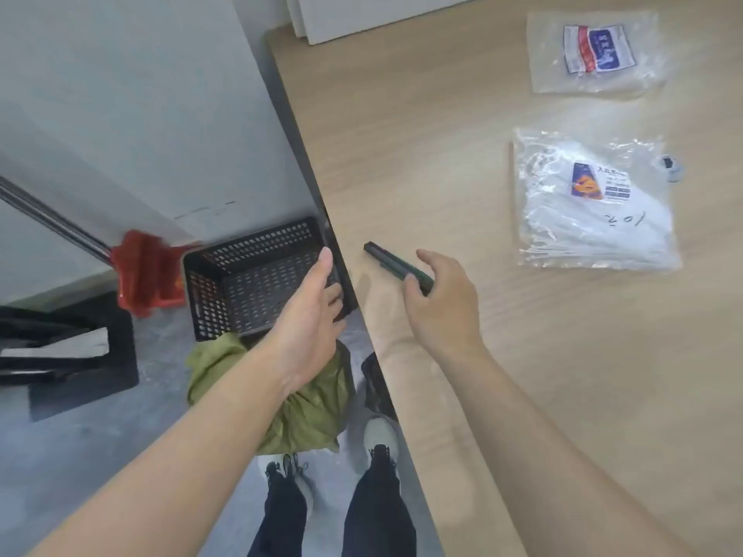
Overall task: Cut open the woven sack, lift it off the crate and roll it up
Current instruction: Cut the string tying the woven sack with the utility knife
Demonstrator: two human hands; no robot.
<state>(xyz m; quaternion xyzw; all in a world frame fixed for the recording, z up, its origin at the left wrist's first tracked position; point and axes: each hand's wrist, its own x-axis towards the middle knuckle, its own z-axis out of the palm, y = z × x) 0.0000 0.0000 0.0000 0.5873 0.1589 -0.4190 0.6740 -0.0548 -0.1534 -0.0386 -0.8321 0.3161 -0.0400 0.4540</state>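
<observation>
Head view: the right hand [442, 303] curls round the rear end of a dark utility knife [386, 257] at the left edge of the light wooden table [442, 154]. The left hand [309, 315], fingers straight, hovers over the black perforated crate [249, 283] on the grey floor [80, 456], centre left. The crumpled green sack [309, 412] lies on the floor just below the crate, by the person's shoes [380, 436]. 2 clear plastic bags [595, 203] lie at upper right on the table. A red plastic tool [140, 271] leans by the white wall [120, 94].
</observation>
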